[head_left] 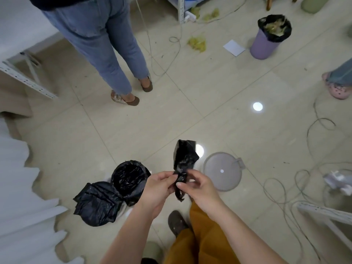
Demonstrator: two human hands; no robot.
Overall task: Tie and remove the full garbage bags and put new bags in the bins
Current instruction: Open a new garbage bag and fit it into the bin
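Note:
Both my hands hold a small folded black garbage bag (184, 161) in front of me, above the floor. My left hand (160, 185) pinches its lower part from the left, and my right hand (198, 184) pinches it from the right. The bag's upper end sticks up, partly unfolded. Below my left hand stands a bin lined with a black bag (128, 179), its mouth open. A flat stack of black bags (97, 203) lies beside that bin on the left. Far off at the upper right a purple bin (263, 47) holds a full black bag (275, 26) with yellowish waste.
A round grey lid (222, 171) lies on the tiles by my right hand. A person in jeans (106, 44) stands at the upper left, another's foot (337, 88) at the right edge. Cables (285, 187) loop over the floor at right. Yellow scraps (197, 43) and a white paper (233, 47) lie near the purple bin.

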